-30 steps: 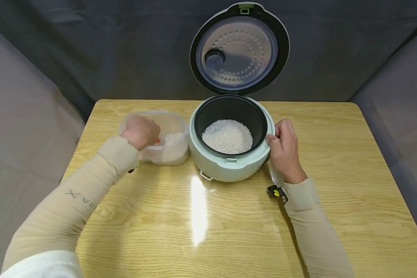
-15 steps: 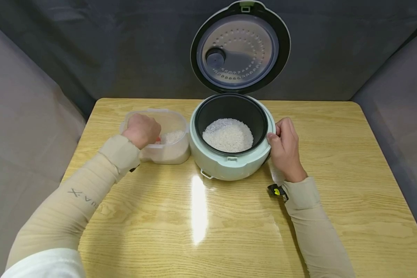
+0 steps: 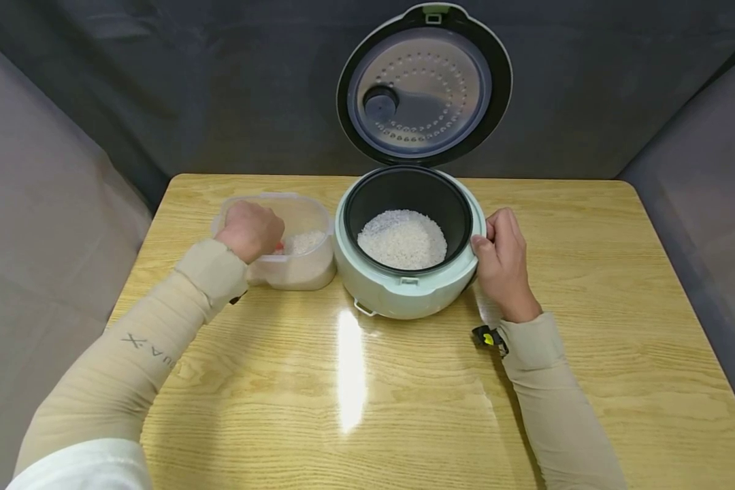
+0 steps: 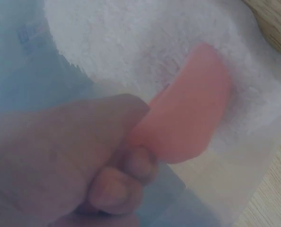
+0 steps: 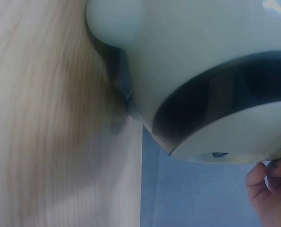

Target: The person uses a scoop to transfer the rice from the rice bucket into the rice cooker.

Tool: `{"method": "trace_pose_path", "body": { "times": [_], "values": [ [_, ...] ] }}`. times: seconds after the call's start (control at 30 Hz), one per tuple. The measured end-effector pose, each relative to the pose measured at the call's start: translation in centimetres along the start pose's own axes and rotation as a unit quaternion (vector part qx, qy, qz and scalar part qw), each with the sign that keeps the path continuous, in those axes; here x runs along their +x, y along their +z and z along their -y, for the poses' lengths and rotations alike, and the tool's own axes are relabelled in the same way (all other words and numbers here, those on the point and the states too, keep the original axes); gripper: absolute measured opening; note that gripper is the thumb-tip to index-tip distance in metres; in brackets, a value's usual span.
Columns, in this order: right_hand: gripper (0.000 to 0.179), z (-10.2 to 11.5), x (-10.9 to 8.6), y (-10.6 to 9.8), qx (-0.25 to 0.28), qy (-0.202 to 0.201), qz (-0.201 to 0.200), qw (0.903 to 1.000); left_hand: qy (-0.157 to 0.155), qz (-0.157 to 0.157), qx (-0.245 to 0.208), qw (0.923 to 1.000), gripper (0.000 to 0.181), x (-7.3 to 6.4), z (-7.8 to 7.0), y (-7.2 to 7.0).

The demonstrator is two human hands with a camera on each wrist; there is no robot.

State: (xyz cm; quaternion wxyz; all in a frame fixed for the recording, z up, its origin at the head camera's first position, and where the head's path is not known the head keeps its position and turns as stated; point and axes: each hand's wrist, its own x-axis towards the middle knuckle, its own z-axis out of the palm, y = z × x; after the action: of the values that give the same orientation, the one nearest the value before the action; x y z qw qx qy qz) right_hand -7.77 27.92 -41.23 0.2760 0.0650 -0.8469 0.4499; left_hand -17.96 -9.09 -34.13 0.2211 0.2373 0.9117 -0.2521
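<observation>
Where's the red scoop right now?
In the head view, the red scoop peeks out on the left, inside the clear tub of rice beside the pale green cooker. The left wrist view shows it in the person's left grip.

I had a yellowish wooden table (image 3: 416, 401) before me, its grain showing and far corners rounded; on it stood a see-through tub (image 3: 297, 273) and, just to its right, a rice cooker (image 3: 398, 298).

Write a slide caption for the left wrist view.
Left grip holding a curved pink plastic scoop, with loose white rice behind it in a rounded translucent plastic container.
</observation>
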Motion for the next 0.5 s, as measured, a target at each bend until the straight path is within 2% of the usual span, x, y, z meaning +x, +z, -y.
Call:
{"method": "trace_pose_path", "body": {
  "times": [0.5],
  "values": [
    [0.017, -0.04, 0.03, 0.00, -0.003, 0.000, 0.002, 1.0000, -0.005, -0.002, -0.002, 1.0000, 0.034, 0.21, -0.05, 0.18]
  ]
}}
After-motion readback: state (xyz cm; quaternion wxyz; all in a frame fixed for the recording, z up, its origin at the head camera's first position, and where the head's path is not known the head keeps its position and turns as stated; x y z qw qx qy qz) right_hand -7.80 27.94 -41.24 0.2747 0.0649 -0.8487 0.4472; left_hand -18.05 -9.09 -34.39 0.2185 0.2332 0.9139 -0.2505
